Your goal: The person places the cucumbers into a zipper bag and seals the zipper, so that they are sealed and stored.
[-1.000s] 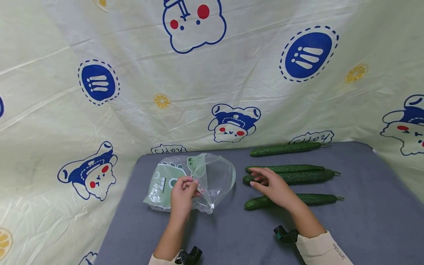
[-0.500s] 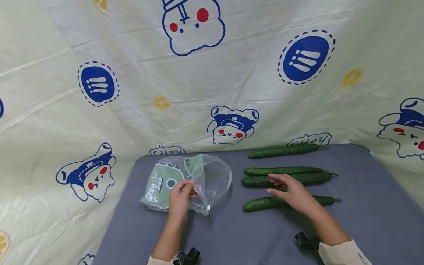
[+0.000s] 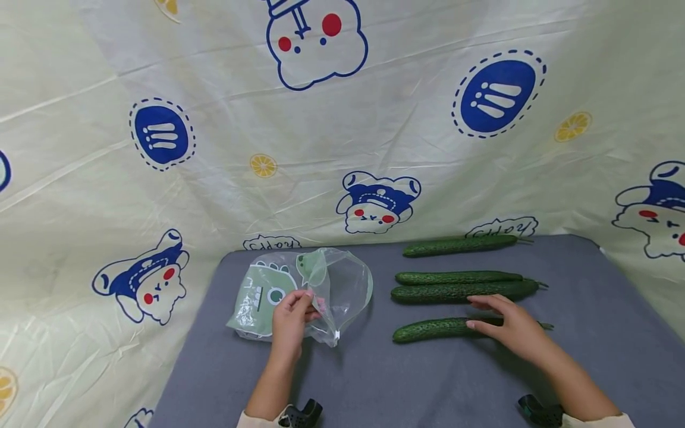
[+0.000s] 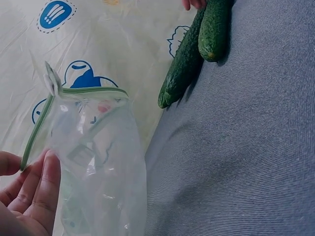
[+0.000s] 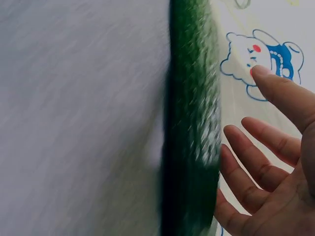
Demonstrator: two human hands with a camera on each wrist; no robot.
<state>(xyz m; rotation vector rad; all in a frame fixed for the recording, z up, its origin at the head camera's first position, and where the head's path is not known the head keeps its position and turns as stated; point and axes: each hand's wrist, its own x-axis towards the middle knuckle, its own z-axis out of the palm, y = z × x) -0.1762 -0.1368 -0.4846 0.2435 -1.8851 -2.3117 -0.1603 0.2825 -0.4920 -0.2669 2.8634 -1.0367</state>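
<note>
A clear zip bag [image 3: 350, 285] with a green cartoon print lies at the left of the table. My left hand [image 3: 291, 324] pinches its edge between thumb and fingers. In the left wrist view the green zip strip [image 4: 93, 90] runs along the spread mouth of the bag. My right hand [image 3: 516, 330], fingers apart and holding nothing, hovers over the stem end of the nearest cucumber [image 3: 428, 330]. Thumb and fingers lie to either side of that cucumber in the head view; I cannot tell whether they touch it.
Two cucumbers [image 3: 455, 291] lie side by side behind the nearest one. Another cucumber [image 3: 460, 245] rests near the far edge of the grey table [image 3: 369, 386]. A printed cloth [image 3: 299, 202] hangs behind the table.
My right hand has moved right and toward me, from above the middle cucumbers to above the nearest one's stem end. The left hand keeps its pinch on the bag, nearly still.
</note>
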